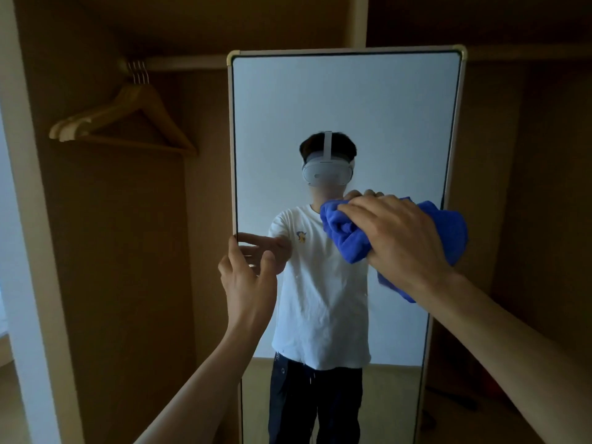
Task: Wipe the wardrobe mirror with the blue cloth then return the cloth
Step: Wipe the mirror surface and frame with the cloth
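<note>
Forearms (198,379) nearest. Left grip (248,280) released, fingers loose, thumb at mirror (346,107) left edge, contact unclear. Right grip (400,232) clenches bunched blue cloth (344,233) against glass, well right of left grip. Cloth looks soft, light, floppy: keep it wadded under palm. Glass likely fragile.

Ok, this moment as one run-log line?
step: wiping | right hand: grips blue cloth against mirror | left hand: at mirror's left edge
</note>
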Demonstrator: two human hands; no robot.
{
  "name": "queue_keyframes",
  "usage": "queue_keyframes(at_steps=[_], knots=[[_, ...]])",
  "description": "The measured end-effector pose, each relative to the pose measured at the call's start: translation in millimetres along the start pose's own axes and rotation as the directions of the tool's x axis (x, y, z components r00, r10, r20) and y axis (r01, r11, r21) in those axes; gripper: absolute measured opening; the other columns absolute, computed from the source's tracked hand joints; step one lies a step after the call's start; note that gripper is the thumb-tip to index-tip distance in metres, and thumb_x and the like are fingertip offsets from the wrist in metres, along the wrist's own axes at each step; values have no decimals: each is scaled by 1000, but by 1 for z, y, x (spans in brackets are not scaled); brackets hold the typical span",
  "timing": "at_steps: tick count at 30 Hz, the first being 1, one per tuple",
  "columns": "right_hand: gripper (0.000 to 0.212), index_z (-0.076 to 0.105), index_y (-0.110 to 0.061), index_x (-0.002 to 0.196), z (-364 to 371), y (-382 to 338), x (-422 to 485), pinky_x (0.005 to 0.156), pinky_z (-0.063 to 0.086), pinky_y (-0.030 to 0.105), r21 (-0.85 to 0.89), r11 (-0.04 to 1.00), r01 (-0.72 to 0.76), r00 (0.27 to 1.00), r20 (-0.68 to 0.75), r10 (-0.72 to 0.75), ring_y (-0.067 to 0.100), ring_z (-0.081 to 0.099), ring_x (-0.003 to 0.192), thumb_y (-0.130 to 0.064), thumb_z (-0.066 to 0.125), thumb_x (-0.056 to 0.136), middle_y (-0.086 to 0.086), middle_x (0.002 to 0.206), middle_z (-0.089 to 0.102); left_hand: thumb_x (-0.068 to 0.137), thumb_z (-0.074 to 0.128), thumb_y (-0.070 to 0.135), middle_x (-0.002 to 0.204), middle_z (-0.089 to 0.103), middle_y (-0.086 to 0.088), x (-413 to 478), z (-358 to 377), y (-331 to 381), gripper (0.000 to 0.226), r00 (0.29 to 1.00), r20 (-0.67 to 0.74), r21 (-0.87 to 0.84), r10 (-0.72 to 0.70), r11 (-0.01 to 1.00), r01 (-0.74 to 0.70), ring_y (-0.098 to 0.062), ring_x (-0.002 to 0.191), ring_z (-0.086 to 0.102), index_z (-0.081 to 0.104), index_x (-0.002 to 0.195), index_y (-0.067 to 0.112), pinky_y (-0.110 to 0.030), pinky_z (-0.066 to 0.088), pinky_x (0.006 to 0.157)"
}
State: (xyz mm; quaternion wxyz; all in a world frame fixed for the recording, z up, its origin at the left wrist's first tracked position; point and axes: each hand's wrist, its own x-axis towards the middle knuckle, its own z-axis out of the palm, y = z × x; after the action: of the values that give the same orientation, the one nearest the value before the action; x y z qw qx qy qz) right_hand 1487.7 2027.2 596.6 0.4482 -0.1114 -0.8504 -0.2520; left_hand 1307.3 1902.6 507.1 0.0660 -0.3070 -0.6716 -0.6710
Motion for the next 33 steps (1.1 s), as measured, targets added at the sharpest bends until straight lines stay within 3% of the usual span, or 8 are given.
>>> queue_keyframes(at_steps=[4, 8, 15, 18, 21, 23, 28, 33], knots=[[41, 69, -11, 111, 10, 0, -19, 73, 51, 47, -14, 999, 42, 999, 22, -42, 28, 61, 90, -3, 71, 71, 5, 101, 65, 103, 50, 40, 163, 19, 0, -4, 5, -1, 71, 999, -33, 5, -2, 1000, 2, -23, 140, 38, 11, 162, 31, -36, 38, 101], [31, 67, -16, 115, 26, 1, -51, 77, 49, 44, 35, 998, 54, 996, 73, -57, 26, 60, 90, -10, 65, 85, 1, 102, 67, 104, 50, 40, 164, 17, 3, -8, 9, -6, 70, 999, -54, 31, 3, 1000, -1, -23, 140, 41, 11, 161, 31, -37, 40, 100], [26, 66, -18, 113, 32, 7, -73, 76, 50, 46, 98, 990, 101, 988, 108, -112, 26, 61, 87, -10, 62, 88, 0, 99, 68, 104, 49, 38, 166, 15, 3, -10, 10, -7, 70, 997, -71, 45, 15, 999, -11, -23, 143, 37, 10, 161, 33, -38, 39, 99], [22, 66, -17, 110, 26, 11, -66, 74, 49, 47, 119, 988, 100, 988, 104, -112, 26, 60, 85, -9, 58, 91, 1, 97, 67, 104, 49, 39, 168, 14, 3, -11, 8, -5, 70, 998, -70, 63, 4, 998, 1, -25, 149, 30, 8, 161, 33, -48, 39, 110], [27, 69, -14, 111, 14, 18, -54, 73, 51, 47, 70, 995, 71, 993, 86, -77, 27, 62, 87, -7, 64, 86, 3, 100, 67, 104, 48, 39, 169, 11, 3, -11, 7, -6, 71, 998, -58, 84, -3, 996, 8, -27, 151, 27, 7, 161, 33, -54, 38, 114], [39, 71, -11, 112, 4, 25, -45, 72, 52, 48, 33, 998, 57, 996, 74, -59, 29, 62, 90, -2, 71, 75, 6, 103, 67, 104, 48, 39, 169, 11, 2, -11, 6, -7, 71, 999, -54, 89, 1, 996, 4, -28, 150, 30, 6, 162, 33, -54, 39, 113], [48, 70, -10, 117, -16, 48, -27, 72, 54, 51, -30, 1000, -8, 1000, 8, 9, 30, 63, 92, 1, 71, 70, 6, 105, 67, 104, 49, 41, 168, 12, -1, -11, 10, -11, 72, 998, -61, 87, -7, 996, 13, -31, 148, 32, 6, 161, 35, -54, 41, 110], [36, 65, -14, 117, -6, 50, -41, 78, 50, 48, -80, 997, -12, 1000, 11, 13, 27, 59, 90, -5, 56, 84, 4, 105, 65, 104, 50, 39, 166, 16, -1, -13, 13, -18, 71, 996, -85, 99, 2, 995, 7, -30, 145, 36, 7, 161, 36, -52, 42, 106]])
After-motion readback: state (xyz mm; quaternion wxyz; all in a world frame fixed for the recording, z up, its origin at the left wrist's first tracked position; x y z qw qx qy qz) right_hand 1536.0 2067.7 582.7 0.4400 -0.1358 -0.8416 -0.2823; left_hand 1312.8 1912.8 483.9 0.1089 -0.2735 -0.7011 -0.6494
